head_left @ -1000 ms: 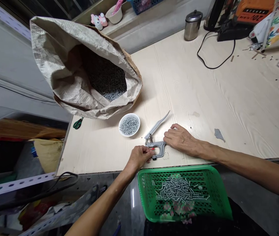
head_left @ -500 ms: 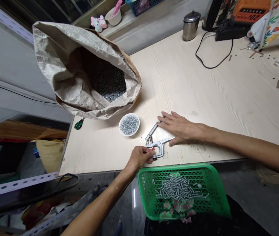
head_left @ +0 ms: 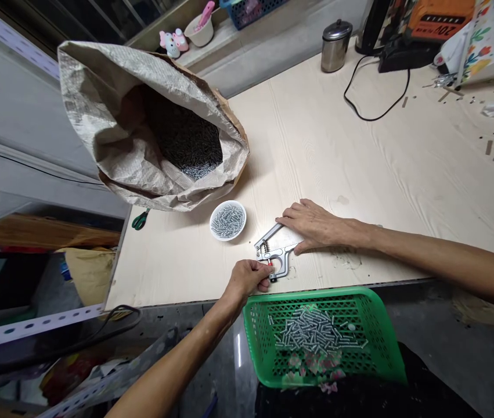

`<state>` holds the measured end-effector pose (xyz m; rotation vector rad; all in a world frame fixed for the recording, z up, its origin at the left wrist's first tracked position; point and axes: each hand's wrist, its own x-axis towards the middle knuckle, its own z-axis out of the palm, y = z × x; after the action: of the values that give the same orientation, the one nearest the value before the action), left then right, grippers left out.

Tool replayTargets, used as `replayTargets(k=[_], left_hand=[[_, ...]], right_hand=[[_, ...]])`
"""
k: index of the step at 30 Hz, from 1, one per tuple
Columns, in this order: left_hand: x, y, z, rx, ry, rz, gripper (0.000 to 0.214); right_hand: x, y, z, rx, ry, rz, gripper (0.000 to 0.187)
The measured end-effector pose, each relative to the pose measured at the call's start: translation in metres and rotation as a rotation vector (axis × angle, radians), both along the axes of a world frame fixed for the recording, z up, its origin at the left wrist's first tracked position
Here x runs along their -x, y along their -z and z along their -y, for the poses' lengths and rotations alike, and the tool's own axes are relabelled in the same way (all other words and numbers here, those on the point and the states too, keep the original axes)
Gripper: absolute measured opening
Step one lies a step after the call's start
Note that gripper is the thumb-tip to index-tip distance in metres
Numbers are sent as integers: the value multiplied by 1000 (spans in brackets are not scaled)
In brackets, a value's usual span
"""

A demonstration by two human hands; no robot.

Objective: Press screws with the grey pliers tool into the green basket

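Observation:
Snap-fastener pliers (head_left: 280,254) in silver metal lie on the table with their handles apart, a spring and a red part near the jaws. My right hand (head_left: 314,226) grips the handles, fingers bent over the upper one and thumb by the lower one. At the jaw end, my left hand (head_left: 249,277) is closed in a pinch; whatever is between its fingertips is hidden. A white bowl (head_left: 228,220) full of small silver screw-like pieces stands beyond my left hand. Below the table edge, a green basket (head_left: 379,337) holds a pile of longer silver pieces.
A large woven sack (head_left: 111,145), open at the top, holds many dark and silver pieces. Green-handled scissors (head_left: 140,219) lie at the left. Farther back are a lidded metal canister (head_left: 336,46), a black cable (head_left: 371,119) and an orange 20V tool battery (head_left: 438,20).
The fingers of my right hand have gone from spread out to bent round the pliers' handles. My left hand keeps its pinch at the jaws. The view has shifted slightly.

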<state>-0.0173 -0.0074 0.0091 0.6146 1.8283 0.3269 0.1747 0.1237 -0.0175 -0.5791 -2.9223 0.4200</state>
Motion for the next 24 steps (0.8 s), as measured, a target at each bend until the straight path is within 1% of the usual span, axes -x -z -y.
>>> replayTargets(k=[2, 3, 4, 5, 7, 8, 9, 10, 11, 13, 15, 16, 18, 20, 22, 23, 24], left_hand=[[-1, -2, 5, -12, 62, -91, 30], [-3, -3, 8, -61, 121, -181, 30], [-5, -4, 10, -149, 192, -293, 29], [-8, -5, 11, -269, 276, -408, 26], [-17, -4, 8, -543, 452, -585, 22], [-21, -3, 4, -652, 538, -627, 29], [-25, -1, -2, -727, 624, -644, 39], [-29, 1, -9, -769, 708, -647, 47], [-32, 3, -16, -783, 786, -645, 51], [-33, 6, -30, -754, 910, -642, 55], [-31, 6, -39, -702, 993, -657, 59], [-30, 4, -42, -678, 1020, -674, 61], [-29, 1, -42, -650, 1053, -709, 60], [-31, -2, -39, -638, 1063, -724, 49], [-35, -3, -35, -630, 1055, -740, 30], [-37, -3, -34, -624, 1049, -751, 21], [-38, -2, -32, -619, 1046, -762, 14]], right_hand=[[-2, 1, 2, 19, 4, -33, 59], [-2, 2, 3, 34, 4, -52, 58], [-3, 4, 4, 54, 3, -71, 56], [-4, 5, 5, 75, 3, -91, 56], [-5, 8, 8, 116, 2, -132, 57], [-5, 9, 10, 134, 3, -152, 58], [-6, 9, 13, 147, 7, -172, 58], [-6, 9, 15, 153, 13, -188, 59], [-8, 9, 17, 153, 17, -199, 60], [-11, 6, 20, 128, 33, -197, 63], [-14, 2, 20, 93, 37, -143, 68], [-16, -1, 20, 80, 65, -99, 64], [-17, -7, 20, 57, 103, -22, 50], [-15, -10, 21, 35, 103, 27, 32], [-12, -10, 24, 14, 82, 48, 13], [-9, -9, 26, 9, 75, 54, 6], [-7, -7, 28, 8, 73, 59, 6]])
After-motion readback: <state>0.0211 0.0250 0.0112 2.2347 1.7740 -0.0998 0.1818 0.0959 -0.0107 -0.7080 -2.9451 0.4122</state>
